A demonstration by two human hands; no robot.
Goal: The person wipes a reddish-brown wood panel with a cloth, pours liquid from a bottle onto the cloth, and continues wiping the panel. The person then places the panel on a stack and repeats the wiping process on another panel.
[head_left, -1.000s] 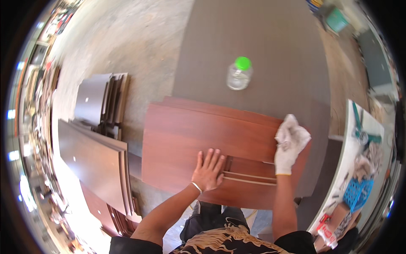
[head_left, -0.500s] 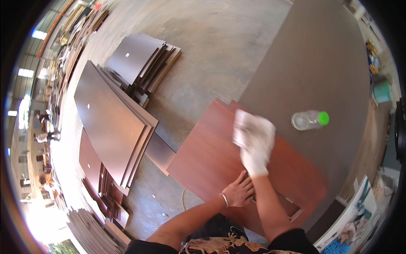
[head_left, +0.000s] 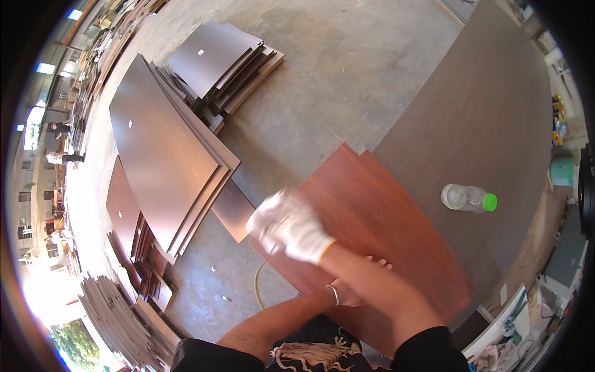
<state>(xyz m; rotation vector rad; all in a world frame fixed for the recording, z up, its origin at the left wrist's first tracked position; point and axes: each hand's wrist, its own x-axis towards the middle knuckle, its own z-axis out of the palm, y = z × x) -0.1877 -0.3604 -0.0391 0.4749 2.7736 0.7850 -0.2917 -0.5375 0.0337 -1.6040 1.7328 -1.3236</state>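
A reddish-brown wood board (head_left: 384, 217) lies in front of me, on top of a large grey-brown panel. My right hand (head_left: 294, 229), in a white knitted glove, is at the board's left edge, closed on a pale cloth (head_left: 268, 218) that is blurred by motion. The right forearm crosses over my left hand (head_left: 352, 296). That bare hand wears a pale bracelet (head_left: 334, 294) at the wrist and rests on the near part of the board. Its fingertips show past the right forearm, stretched out; the rest of the fingers are hidden.
On the grey-brown panel (head_left: 477, 124) lies a clear plastic bottle (head_left: 462, 197) with a green cap. Stacked dark panels (head_left: 164, 155) stand on the concrete floor to the left, with another stack (head_left: 214, 59) behind. A white tray with tools (head_left: 508, 325) is at lower right.
My right hand has swept left with the cloth, from the board's far right part to its left edge. The right forearm now covers more of my left hand. The view has shifted slightly.
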